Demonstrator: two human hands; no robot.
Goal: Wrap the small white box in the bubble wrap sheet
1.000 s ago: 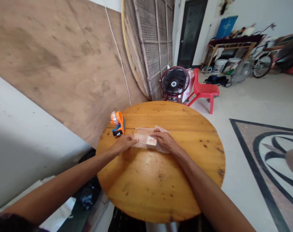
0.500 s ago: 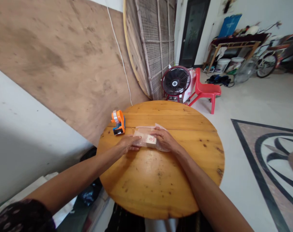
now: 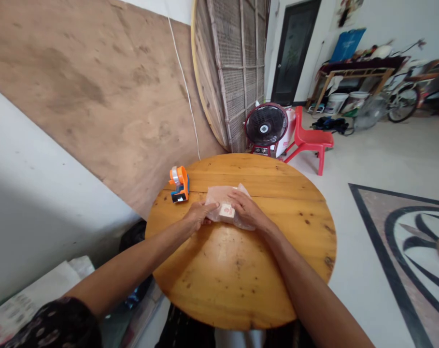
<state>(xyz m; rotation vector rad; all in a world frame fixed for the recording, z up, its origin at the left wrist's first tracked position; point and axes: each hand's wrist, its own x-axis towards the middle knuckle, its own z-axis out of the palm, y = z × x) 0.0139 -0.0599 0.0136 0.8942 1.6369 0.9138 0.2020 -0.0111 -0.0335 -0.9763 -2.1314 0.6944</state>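
The grip of the left hand (image 3: 199, 216) is pinching the left edge of a translucent sheet (image 3: 221, 194), with the thumb lying on top and the other fingers bent below it. The right hand (image 3: 248, 211) lies over the right part of the same sheet, its fingers extended forward and to the left; whether this second grip is pinching something or only pressing down, I cannot tell, because the fingertips are not clear. Between the two hands there is a small box (image 3: 227, 210), pale in colour, with a reddish print on its top (the print is too small for reading). The box is near the front edge of the sheet, close to the left thumb and just beside the right hand. All of this is on a round wooden surface (image 3: 237, 280), somewhat beyond its middle as the person sees it. Near its far left edge stands a tape dispenser (image 3: 185, 185), orange and blue, with a roll of clear tape (image 3: 175, 176), apart from the left hand. Behind the surface there are a fan (image 3: 264, 126) with a dark red frame and, to the right of it, a red chair (image 3: 315, 138). A dark patterned sleeve (image 3: 62, 321) covers the upper part of the left arm.
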